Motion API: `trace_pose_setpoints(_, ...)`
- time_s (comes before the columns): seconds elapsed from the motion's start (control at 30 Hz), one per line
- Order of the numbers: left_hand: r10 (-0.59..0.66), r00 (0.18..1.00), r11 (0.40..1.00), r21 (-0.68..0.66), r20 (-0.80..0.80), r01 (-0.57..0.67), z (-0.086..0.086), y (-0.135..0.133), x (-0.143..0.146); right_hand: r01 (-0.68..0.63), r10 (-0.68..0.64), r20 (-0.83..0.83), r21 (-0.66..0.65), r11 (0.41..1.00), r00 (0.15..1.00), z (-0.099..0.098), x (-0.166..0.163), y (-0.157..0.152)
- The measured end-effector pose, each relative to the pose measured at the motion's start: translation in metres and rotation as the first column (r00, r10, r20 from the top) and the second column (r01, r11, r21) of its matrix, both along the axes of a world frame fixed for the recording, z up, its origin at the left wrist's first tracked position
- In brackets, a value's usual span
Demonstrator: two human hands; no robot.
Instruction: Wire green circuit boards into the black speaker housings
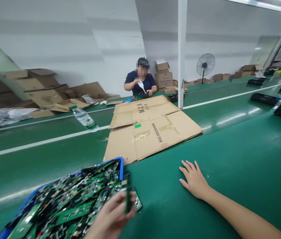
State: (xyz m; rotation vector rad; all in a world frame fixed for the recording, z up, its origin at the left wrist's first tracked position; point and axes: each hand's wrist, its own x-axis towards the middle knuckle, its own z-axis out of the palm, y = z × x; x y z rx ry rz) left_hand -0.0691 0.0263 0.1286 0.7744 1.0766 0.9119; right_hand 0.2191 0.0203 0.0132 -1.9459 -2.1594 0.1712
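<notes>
My left hand (112, 217) is closed around a green circuit board (128, 199), held on edge at the bottom of the view. It hovers by the right end of a blue tray (121, 165) heaped with several green circuit boards (71, 202). My right hand (194, 179) lies flat and open on the green table surface (230, 156), fingers spread, touching nothing else. A flattened cardboard sheet (147, 127) lies just beyond both hands.
A plastic water bottle (84, 119) lies tilted on the table left of the cardboard. A person in a dark shirt (140, 81) sits across the table holding something white. A white post (181, 53), cardboard boxes (43, 89), a fan (205, 64) and black devices (264, 98) stand around.
</notes>
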Motion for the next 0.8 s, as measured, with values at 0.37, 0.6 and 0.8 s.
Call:
trace_pose_setpoints(0.37,-0.249,0.938,0.940,-0.173,0.240,0.294,-0.093,-0.005,0.132,0.012,0.088,-0.405,0.238,0.971,0.910,-0.013,0.011,-0.006)
trace_pose_setpoints(0.6,-0.354,0.904,0.920,-0.087,0.240,0.383,-0.094,-0.009,0.129,-0.235,0.350,-0.496,0.279,0.931,0.795,-0.001,0.012,-0.013)
trace_pose_setpoints(0.8,-0.395,0.865,0.885,-0.125,0.310,0.449,-0.099,0.001,0.124,-0.222,0.298,-0.488,0.207,0.953,0.820,0.003,0.016,-0.011)
